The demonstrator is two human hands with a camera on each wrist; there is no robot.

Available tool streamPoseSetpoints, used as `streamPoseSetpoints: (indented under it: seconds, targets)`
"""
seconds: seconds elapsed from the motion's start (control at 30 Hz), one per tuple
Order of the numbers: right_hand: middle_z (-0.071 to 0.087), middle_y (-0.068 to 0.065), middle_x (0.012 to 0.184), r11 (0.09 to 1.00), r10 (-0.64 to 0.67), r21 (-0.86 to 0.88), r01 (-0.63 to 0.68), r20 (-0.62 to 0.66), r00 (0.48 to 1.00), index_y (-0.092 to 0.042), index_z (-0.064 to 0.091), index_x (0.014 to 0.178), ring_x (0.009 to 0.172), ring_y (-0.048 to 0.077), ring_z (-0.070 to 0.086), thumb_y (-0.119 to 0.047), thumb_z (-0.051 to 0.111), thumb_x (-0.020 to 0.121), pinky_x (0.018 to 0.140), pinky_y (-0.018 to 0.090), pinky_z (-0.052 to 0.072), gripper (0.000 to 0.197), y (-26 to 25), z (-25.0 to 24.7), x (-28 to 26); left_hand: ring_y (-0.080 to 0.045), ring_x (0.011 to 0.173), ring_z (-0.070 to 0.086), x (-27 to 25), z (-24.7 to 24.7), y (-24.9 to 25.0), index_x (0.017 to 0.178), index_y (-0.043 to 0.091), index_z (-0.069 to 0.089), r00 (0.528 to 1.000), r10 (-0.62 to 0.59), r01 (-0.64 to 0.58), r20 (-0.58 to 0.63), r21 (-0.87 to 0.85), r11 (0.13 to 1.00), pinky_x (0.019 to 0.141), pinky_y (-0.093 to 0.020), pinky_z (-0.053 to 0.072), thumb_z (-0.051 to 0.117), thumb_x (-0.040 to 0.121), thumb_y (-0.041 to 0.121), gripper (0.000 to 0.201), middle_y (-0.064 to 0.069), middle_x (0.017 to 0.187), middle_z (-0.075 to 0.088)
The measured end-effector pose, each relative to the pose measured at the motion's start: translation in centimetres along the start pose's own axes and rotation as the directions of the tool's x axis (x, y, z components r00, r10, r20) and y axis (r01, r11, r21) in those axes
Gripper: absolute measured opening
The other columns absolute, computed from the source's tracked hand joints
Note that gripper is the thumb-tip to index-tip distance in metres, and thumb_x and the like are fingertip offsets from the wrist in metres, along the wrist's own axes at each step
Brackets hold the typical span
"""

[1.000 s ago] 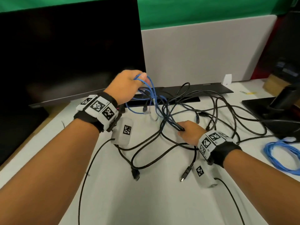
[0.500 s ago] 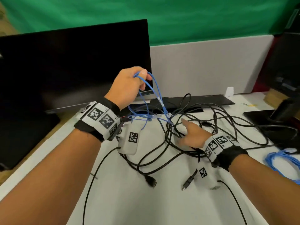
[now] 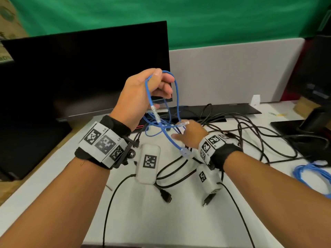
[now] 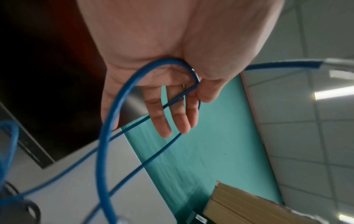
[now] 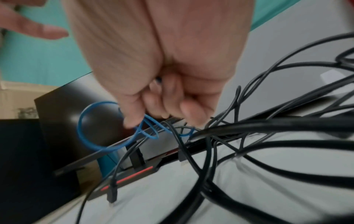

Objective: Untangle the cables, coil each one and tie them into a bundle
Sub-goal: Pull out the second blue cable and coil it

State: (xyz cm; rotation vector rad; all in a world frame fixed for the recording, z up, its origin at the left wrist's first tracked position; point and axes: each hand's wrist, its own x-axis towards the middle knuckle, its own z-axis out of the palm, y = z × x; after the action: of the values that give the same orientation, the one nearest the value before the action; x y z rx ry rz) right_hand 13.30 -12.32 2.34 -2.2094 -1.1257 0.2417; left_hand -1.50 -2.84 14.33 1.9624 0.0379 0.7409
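Observation:
My left hand (image 3: 143,93) is raised above the table and pinches loops of a thin blue network cable (image 3: 177,97) between thumb and fingers (image 4: 184,115). The blue cable (image 4: 103,144) hangs down in loops, with one clear plug (image 3: 185,152) dangling free. Lower and to the right, my right hand (image 3: 191,135) has its fingers (image 5: 153,106) curled round strands of the same blue cable (image 5: 82,136), and a second clear plug (image 3: 184,123) lies over its knuckles. A tangle of black cables (image 5: 268,125) spreads on the white table (image 3: 161,221) under and right of that hand.
A dark monitor (image 3: 89,68) stands at the back left, its flat stand base (image 3: 232,109) behind the tangle. Another black stand (image 3: 315,122) is at the right. A coiled blue cable (image 3: 313,173) lies at the right edge. Loose black plugs (image 3: 165,196) rest near me.
My left hand has lifted the blue cable higher off the table. My right hand has let go of the black cable and moved up-left to take hold of blue strands.

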Motion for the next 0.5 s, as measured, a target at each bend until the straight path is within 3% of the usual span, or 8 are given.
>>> streamPoseSetpoints:
  seconds: [0.07,0.17,0.3,0.4,0.47,0.5]
  targets:
    - [0.061,0.006,0.07,0.983,0.07,0.181,-0.042,-0.155,0.985,-0.012,0.069,0.086,0.064,0.019,0.05,-0.031,0.058,0.097,0.063,0.029,0.038,0.025,-0.1,-0.6,0.3,-0.019,0.089,0.065,-0.1,-0.7,-1.2,0.106,0.009,0.065,0.998,0.038,-0.034,-0.045,0.077,0.996,0.076,-0.027,0.053,0.039,0.108,0.016,0.027,-0.01,0.094,0.065]
    - [0.042,-0.009,0.041,0.899,0.253,0.43,-0.085,-0.352,0.901,-0.006,0.071,0.08,0.049,0.016,0.039,-0.034,0.054,0.099,0.054,0.028,0.035,0.037,-0.5,-3.4,0.4,-0.023,0.098,0.065,-0.6,-1.0,-4.0,0.104,0.005,0.07,0.999,-0.033,0.022,0.022,0.375,0.927,0.09,-0.035,0.052,0.057,0.098,0.006,0.014,-0.011,0.104,0.07]
    - [0.029,-0.001,0.055,0.781,0.367,0.624,-0.027,-0.422,0.829,0.008,0.063,0.097,0.051,0.017,0.029,-0.029,0.058,0.094,0.048,0.028,0.033,0.038,-1.5,-8.0,0.3,-0.01,0.075,0.054,-1.9,-0.9,-7.5,0.106,0.024,0.065,0.963,-0.218,0.063,0.161,0.649,0.758,0.07,-0.026,0.044,0.076,0.086,0.026,0.022,0.006,0.087,0.06]
    - [0.044,0.01,0.062,0.789,0.291,0.604,0.108,-0.523,0.801,-0.012,0.063,0.077,0.045,0.013,0.031,-0.027,0.063,0.092,0.047,0.025,0.035,0.021,-3.0,-10.9,-0.4,-0.009,0.073,0.051,-1.8,-0.5,-8.7,0.108,0.03,0.061,0.949,-0.283,0.098,0.14,0.721,0.686,0.069,-0.029,0.045,0.073,0.086,0.039,0.026,0.011,0.083,0.054]
    - [0.051,0.016,0.063,0.794,0.207,0.566,0.223,-0.596,0.776,-0.02,0.055,0.068,0.043,0.011,0.034,-0.028,0.066,0.093,0.044,0.025,0.038,0.028,-4.2,-12.3,-1.0,-0.016,0.08,0.054,-1.5,-0.3,-9.3,0.114,0.027,0.061,0.947,-0.297,0.095,0.122,0.777,0.622,0.075,-0.033,0.048,0.069,0.09,0.039,0.028,0.007,0.089,0.056]
    - [0.049,0.011,0.06,0.78,0.162,0.555,0.288,-0.625,0.764,-0.022,0.052,0.066,0.043,0.01,0.035,-0.028,0.067,0.092,0.045,0.026,0.038,0.03,-4.8,-12.8,-1.4,-0.019,0.085,0.056,-1.3,-0.2,-9.5,0.117,0.027,0.059,0.941,-0.317,0.092,0.117,0.813,0.575,0.078,-0.035,0.05,0.066,0.091,0.039,0.03,0.004,0.094,0.059]
